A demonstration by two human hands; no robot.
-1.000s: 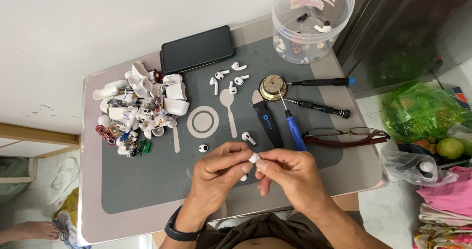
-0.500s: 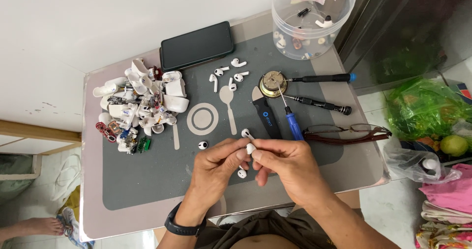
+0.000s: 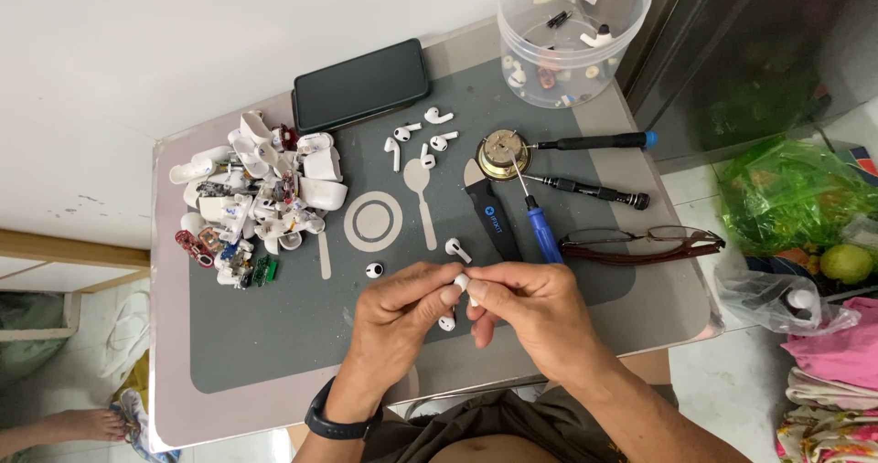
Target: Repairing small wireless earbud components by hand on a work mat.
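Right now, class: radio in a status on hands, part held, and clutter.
Left hand and right hand pinching small white earbud piece. Loose earbud beneath. Blue screwdriver close by.

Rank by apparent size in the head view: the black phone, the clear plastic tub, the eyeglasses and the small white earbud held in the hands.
1. Clear plastic tub, though it stands nearer the camera.
2. Black phone.
3. Eyeglasses.
4. White earbud.

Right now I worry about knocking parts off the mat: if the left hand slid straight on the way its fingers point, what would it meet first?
The left hand points up-right, fingertips meeting the right hand around a small white earbud piece. That piece and the right fingers come first.
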